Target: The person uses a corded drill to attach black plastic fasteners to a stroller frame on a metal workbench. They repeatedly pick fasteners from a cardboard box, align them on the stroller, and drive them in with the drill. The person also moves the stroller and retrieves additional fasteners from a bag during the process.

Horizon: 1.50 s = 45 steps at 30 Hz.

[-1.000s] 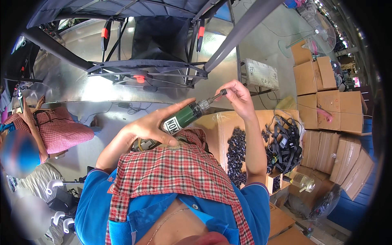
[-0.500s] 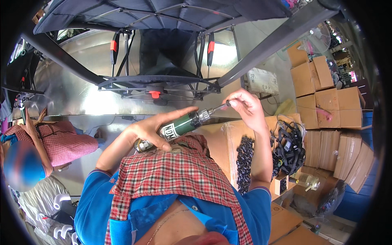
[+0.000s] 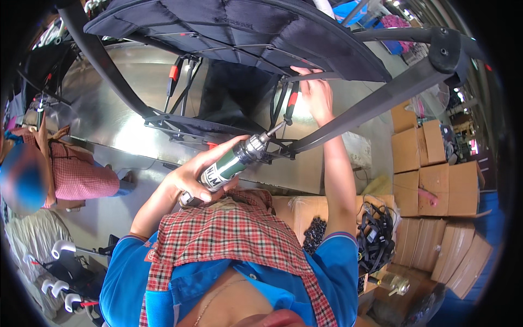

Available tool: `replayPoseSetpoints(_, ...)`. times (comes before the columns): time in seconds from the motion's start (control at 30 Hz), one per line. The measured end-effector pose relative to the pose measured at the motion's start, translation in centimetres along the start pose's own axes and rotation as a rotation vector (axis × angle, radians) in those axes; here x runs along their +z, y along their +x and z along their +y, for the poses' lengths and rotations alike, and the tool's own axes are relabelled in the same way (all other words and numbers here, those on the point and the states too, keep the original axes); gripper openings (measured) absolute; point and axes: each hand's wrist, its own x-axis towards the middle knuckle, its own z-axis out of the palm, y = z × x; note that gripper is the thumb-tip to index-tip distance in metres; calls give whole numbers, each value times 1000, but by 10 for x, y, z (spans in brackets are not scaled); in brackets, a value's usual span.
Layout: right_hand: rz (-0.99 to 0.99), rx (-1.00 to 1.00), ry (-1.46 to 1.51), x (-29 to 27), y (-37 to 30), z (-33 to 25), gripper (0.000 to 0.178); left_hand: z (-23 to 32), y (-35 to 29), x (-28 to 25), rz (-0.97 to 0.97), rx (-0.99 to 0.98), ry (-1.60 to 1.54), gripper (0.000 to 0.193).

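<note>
My left hand [image 3: 193,177] is wrapped around a green and silver electric screwdriver [image 3: 231,163]. Its bit points up and right, with a small black piece [image 3: 287,120] at the tip, beside a black and orange strut [image 3: 292,103]. Farther off, my right hand [image 3: 317,95] reaches up to a thin dark strip [image 3: 333,76] under a black padded seat-like panel [image 3: 245,38]. The fingers appear closed around that strip, though part of them is hidden. Dark frame tubes [image 3: 376,103] slope down on both sides of the panel.
Under the frame spreads a shiny metal tabletop [image 3: 120,98]. To my right, small black parts [image 3: 314,234] lie on cardboard, near a heap of black straps [image 3: 376,237]. Cardboard boxes [image 3: 433,188] stack beyond. Another person in a checked apron [image 3: 81,171] stands at the left.
My right hand has left the screwdriver's tip and moved up and away to the strip under the panel. The bit has swung up toward the strut. The frame appears shifted and tilted in view.
</note>
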Motion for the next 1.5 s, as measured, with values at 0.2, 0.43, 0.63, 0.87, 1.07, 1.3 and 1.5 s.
replayPoseSetpoints(0.2,-213,-106,16,0,6,34,14,-3,-12,10,165,67,-37,123)
replayPoseSetpoints(0.43,-39,-64,228,-1,8,31,19,-1,1,-3,249,31,180,113)
replayPoseSetpoints(0.63,-56,-106,201,37,3,37,26,10,50,6,361,-70,483,104)
replayPoseSetpoints(0.87,205,29,234,59,3,16,27,-4,91,-3,493,-155,489,103)
replayPoseSetpoints(1.07,216,34,251,57,0,17,29,-1,104,3,520,-154,495,103)
replayPoseSetpoints(1.3,121,-8,198,53,-3,18,33,-10,109,-2,549,-118,503,103)
replayPoseSetpoints(1.5,-118,-43,413,43,-23,42,50,-17,116,-1,581,-78,578,100)
